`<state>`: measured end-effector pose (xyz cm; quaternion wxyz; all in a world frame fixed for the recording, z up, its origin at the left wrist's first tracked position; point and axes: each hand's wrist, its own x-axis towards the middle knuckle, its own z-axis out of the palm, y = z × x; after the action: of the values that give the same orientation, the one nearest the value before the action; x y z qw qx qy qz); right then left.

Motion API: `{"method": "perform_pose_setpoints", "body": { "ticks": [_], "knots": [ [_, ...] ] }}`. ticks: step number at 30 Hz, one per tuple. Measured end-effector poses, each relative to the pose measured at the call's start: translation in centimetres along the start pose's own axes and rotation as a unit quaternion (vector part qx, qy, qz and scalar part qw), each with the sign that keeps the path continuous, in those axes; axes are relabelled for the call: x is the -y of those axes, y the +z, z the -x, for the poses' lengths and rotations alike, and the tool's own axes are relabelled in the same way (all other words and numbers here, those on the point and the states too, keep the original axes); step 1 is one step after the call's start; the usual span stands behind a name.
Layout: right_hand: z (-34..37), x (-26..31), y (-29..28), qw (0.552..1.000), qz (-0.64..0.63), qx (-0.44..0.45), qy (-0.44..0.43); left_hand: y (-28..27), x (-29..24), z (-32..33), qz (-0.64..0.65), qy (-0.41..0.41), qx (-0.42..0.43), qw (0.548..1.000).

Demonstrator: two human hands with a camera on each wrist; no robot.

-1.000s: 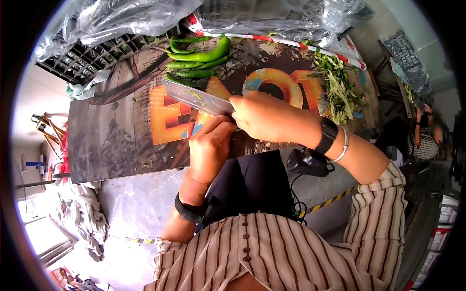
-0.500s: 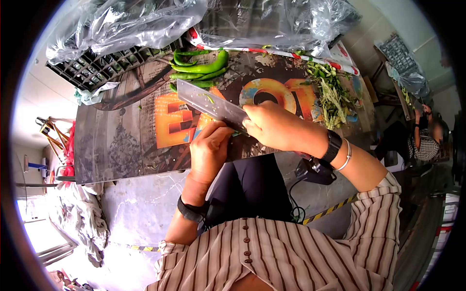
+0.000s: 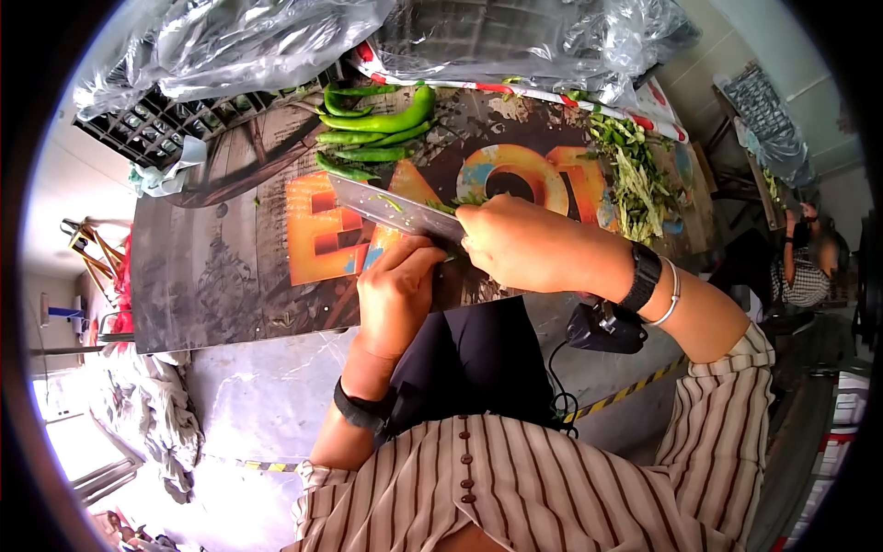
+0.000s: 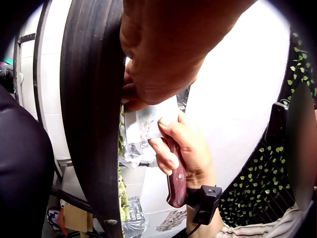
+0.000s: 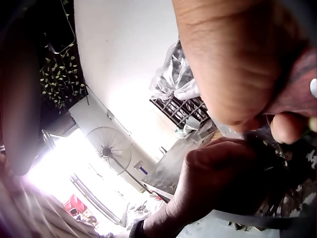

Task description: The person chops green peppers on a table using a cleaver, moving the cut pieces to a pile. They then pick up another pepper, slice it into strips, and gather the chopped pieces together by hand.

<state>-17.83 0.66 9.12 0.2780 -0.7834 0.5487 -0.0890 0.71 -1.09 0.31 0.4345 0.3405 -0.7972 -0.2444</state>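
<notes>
My right hand (image 3: 520,244) grips a cleaver (image 3: 391,207), its broad blade pointing left over the table and specked with green bits. In the left wrist view its reddish-brown wooden handle (image 4: 177,186) shows in that palm. My left hand (image 3: 395,290) is bent close beside the blade, near the table's front edge, fingers curled. A little green shows at its fingertips, where it holds a green chili pepper, mostly hidden. Cut green pieces (image 3: 471,199) lie just behind the cleaver. Several long green chili peppers (image 3: 382,122) lie farther back on the printed table (image 3: 221,244).
A heap of chopped greens (image 3: 635,184) lies at the table's right. Along the back stand a black plastic crate (image 3: 147,129) and clear plastic sheeting (image 3: 267,46). A black device (image 3: 602,328) with a cable hangs under my right wrist. Another person (image 3: 809,262) sits far right.
The cleaver blade tilts and shifts slightly beside my left fingers, which stay at the front edge. More green pieces now show behind the blade. The head view sways a little.
</notes>
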Motion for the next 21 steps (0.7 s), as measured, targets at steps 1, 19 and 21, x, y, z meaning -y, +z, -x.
{"method": "perform_pose_setpoints", "body": {
  "ticks": [1, 19, 21],
  "knots": [
    [-0.2, 0.0, 0.0, 1.0, 0.002, 0.002, 0.003, 0.0, 0.0, 0.0, 0.001, 0.004, -0.002, 1.0],
    [3.1, -1.9, 1.4, 0.937, -0.215, -0.252, 0.11, 0.3, 0.6, 0.4, 0.002, 0.005, -0.007, 1.0],
    [5.9, -1.8, 0.8, 0.895, -0.324, -0.265, 0.155, 0.2, 0.5, 0.3, -0.003, 0.016, -0.001, 1.0]
  ]
}}
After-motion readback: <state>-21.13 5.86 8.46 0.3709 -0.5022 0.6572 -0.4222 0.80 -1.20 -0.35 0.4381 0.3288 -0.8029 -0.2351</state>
